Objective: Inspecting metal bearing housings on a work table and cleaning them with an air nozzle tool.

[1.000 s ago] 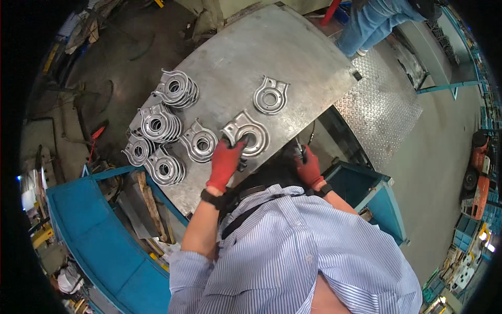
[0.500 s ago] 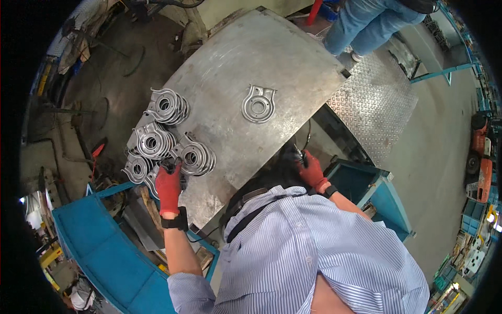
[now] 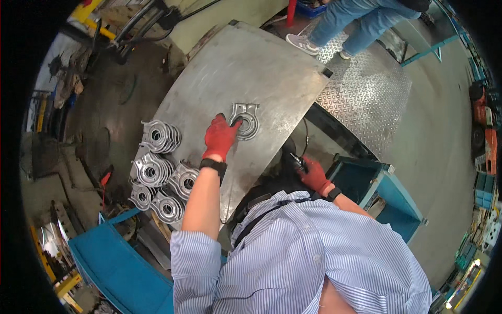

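On the steel tabletop (image 3: 209, 78) lies a single round stamped metal bracket (image 3: 251, 125) with a ringed hole and a flat flange. My left hand (image 3: 221, 137), in a red glove with dark fingertips, is at the bracket's left side. Its fingers are apart, and the thumb meets or overlaps the bracket's edge. At the table's near edge, my right hand (image 3: 315, 175), also gloved in red, is closed around a dark hand tool with a shiny metal part (image 3: 298, 161). Most of that tool is hidden by the glove and dark clothing.
Several stacks of like brackets (image 3: 151, 170) stand at the table's left corner. Blue metal bins (image 3: 120, 261) flank me, one more (image 3: 389, 191) at the right. A thin hose (image 3: 307, 137) hangs below the table edge. Another person's jeans-clad legs (image 3: 342, 23) are beyond, by a tread-plate floor (image 3: 366, 94).
My left hand has left the stacks and moved right and forward to the single bracket, carrying nothing visible. My right hand stays low with the tool. The view has shifted slightly.
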